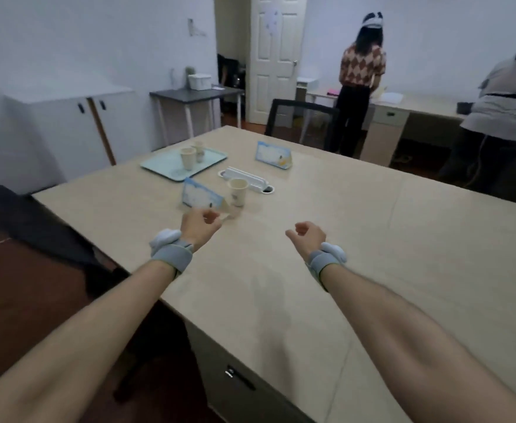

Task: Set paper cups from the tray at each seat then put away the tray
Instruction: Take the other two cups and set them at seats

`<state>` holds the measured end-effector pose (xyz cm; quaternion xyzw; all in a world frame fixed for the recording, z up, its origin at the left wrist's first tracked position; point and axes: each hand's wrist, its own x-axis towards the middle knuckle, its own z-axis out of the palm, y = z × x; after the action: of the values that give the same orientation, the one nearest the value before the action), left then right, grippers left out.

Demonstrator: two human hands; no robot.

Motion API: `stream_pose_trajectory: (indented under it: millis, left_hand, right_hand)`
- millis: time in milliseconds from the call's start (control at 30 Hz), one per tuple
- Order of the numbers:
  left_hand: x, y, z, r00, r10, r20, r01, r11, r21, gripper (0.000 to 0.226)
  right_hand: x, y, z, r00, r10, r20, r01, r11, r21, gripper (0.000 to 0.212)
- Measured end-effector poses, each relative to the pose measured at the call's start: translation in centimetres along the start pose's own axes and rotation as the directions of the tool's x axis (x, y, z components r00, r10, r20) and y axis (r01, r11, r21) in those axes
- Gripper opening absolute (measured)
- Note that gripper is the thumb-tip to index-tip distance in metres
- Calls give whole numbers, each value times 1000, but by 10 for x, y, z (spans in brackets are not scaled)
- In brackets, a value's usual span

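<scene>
A light-blue tray lies at the far left corner of the beige table. Two paper cups stand on it: one in front, one behind it. A third paper cup stands upright on the table beside a blue-and-white name card. My left hand hovers just short of that card, fingers loosely curled, holding nothing. My right hand hangs over the bare tabletop to the right, also loosely curled and holding nothing. Both wrists wear grey straps.
A second name card stands further back. A white cable box sits mid-table. A dark chair stands at the far edge. Two people work at a desk behind. A white cabinet and a side table line the left wall.
</scene>
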<state>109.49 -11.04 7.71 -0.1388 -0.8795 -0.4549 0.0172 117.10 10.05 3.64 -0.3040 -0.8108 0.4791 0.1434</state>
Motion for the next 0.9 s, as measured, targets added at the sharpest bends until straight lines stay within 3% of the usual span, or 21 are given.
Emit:
stream_pose_trajectory:
  millis: [200, 467, 733, 900]
  left_hand:
    - [-9, -66, -139, 948, -109, -298, 130, 990, 49, 24]
    - [-33, -129, -267, 777, -226, -587, 329, 941, 73, 22]
    - [-46, -199, -344, 621, -338, -707, 467, 884, -12, 21]
    - [-25, -252, -400, 599, -355, -717, 488, 872, -24, 20]
  right_hand:
    - [-12, -105, 142, 934, -244, 260, 241, 970, 45, 37]
    - [-56, -229, 290, 697, -498, 516, 434, 866, 250, 35]
    - [-124, -305, 404, 499, -620, 606, 532, 771, 350, 28]
    - [-148, -337, 482, 459, -615, 641, 529, 769, 359, 28]
